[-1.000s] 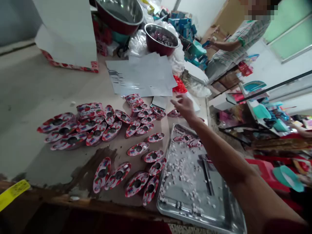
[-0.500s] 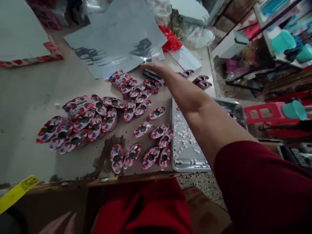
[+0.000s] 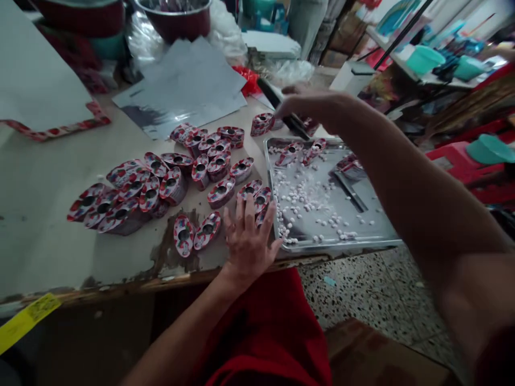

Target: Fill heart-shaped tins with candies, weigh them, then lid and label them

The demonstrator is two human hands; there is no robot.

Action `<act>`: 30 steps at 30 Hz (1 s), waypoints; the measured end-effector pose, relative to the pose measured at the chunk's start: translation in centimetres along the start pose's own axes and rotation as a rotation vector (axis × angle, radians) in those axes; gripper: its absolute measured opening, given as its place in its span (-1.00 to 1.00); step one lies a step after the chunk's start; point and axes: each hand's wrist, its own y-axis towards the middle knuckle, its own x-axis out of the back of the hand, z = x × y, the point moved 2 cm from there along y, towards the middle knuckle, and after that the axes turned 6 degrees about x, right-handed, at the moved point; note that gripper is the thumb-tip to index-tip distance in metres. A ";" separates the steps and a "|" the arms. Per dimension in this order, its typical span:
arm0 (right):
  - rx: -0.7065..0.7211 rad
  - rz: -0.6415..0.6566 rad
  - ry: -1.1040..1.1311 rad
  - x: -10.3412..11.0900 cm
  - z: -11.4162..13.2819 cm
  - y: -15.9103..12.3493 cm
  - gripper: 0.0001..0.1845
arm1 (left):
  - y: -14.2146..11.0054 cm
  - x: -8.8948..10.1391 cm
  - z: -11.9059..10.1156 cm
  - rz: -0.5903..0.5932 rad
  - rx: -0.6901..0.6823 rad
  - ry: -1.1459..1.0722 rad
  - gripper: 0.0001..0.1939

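Dark, flat and slim, the bar-shaped object sits pinched in my right hand, fingers curled around its middle, held tilted above the far corner of the metal tray. My left hand lies flat with fingers spread at the table's near edge, its fingertips touching the closest oval packets. Those packets are glossy, red and white, each with a dark round hole in the centre, and they lie in loose rows to the tray's left. Inside the shiny, shallow tray I see scattered small white pellets and three more packets at its far end. Silvery sheets lie beyond.
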 end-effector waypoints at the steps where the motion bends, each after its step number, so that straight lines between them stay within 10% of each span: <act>1: 0.008 0.054 -0.096 1.1 -0.5 -2.9 -0.30 | 0.4 -0.2 -0.3 0.003 0.009 0.039 -0.09; 8: 0.119 0.215 -0.221 5.7 -6.4 -21.5 0.08 | 1.0 -0.4 -0.2 -0.010 -0.188 0.246 -0.50; 14: 0.170 0.341 -0.217 2.7 -9.0 -30.5 -0.01 | 1.9 -0.2 0.2 0.083 -0.173 0.358 -0.40; 21: 0.145 0.405 -0.229 -4.5 -7.4 -33.8 -0.04 | 3.8 1.0 1.4 0.090 -0.168 0.434 -0.42; 30: 0.150 0.329 -0.794 -12.3 -2.4 -31.3 -0.28 | 7.2 1.8 4.8 0.111 -0.301 0.467 -0.47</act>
